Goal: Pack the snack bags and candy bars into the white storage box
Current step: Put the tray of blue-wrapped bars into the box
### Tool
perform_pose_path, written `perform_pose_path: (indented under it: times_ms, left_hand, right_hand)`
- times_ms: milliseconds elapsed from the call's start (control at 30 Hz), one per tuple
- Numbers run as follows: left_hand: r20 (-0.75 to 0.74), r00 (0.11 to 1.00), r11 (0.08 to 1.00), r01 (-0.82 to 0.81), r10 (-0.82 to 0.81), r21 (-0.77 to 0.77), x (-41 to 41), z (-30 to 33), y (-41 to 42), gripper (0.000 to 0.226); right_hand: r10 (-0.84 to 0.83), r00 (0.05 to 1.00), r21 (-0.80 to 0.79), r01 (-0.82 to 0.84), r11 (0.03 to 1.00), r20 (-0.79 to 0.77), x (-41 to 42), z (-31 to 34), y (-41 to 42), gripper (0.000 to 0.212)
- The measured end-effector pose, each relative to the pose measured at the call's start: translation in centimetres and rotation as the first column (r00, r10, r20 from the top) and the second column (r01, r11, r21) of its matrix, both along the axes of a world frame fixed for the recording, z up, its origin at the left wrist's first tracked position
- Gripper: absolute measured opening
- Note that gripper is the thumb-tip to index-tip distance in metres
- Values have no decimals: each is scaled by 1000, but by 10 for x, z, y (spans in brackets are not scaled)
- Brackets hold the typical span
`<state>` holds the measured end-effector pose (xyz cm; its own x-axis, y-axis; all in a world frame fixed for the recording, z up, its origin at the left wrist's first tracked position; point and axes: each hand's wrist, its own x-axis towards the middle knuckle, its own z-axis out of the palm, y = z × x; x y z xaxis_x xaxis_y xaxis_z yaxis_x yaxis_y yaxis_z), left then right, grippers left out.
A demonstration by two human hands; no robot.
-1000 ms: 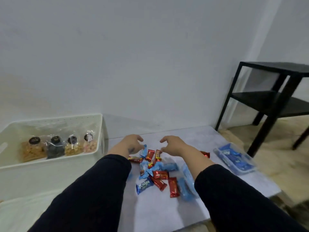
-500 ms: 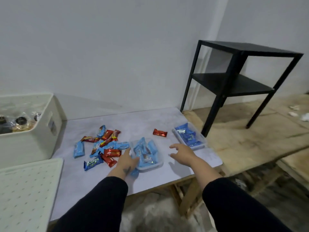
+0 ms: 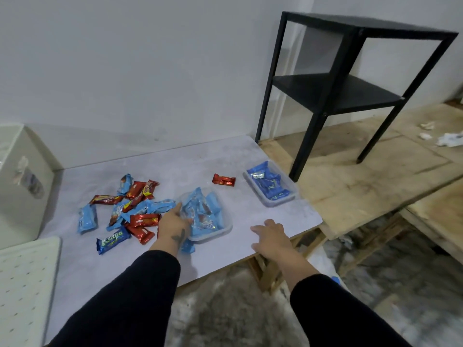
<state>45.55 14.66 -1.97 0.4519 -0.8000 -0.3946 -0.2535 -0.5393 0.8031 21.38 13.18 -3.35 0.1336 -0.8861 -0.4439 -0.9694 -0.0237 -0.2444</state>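
The white storage box (image 3: pixel 21 181) stands at the table's (image 3: pixel 155 259) far left edge, only its end wall in view, with a perforated white lid (image 3: pixel 25 291) lying in front of it. To the right of the box, a loose heap of candy bars (image 3: pixel 130 211) in red and light-blue wrappers is scattered on the grey tabletop, one dark-blue bar at its near edge. Right of the heap sits a clear tub (image 3: pixel 208 217) piled with light-blue bars; one red bar (image 3: pixel 223 180) lies alone beyond it, and a second clear tub (image 3: pixel 270 187) of dark-blue packets sits farther right. The left hand (image 3: pixel 175 225) rests against the near tub's left rim, fingers seemingly curled on it, though the grip is partly hidden. The right hand (image 3: pixel 271 237) lies flat on the table right of that tub, fingers spread, holding nothing.
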Motion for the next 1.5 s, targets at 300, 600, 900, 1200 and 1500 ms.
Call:
perform_pose_path:
  times_ms: [300, 600, 900, 1200, 1500]
  left_hand:
    - [-164, 986, 990, -42, 20, -132, -25, 36, -50, 70]
    - [-322, 947, 984, -51, -7, -170, -112, 64, -92, 69]
    - [-350, 936, 984, -97, 39, -149, -185, 49, -117, 68]
    - [-240, 970, 999, 36, -39, -17, -204, 44, -107, 69]
    - [-420, 907, 998, -58, 37, -35, -204, 40, -111, 69]
  right_hand:
    - [-182, 974, 1, 184, 983, 136, -28, 29, -28, 39]
    - [-293, 869, -143, 374, 916, 398, -78, 78, -91, 38]
    - [-235, 785, 80, 232, 970, 573, -102, 79, -151, 47]
    - [-212, 700, 209, 92, 974, 682, -110, 63, -178, 61]
    - [-227, 647, 249, 59, 967, 728, -110, 56, -182, 63]
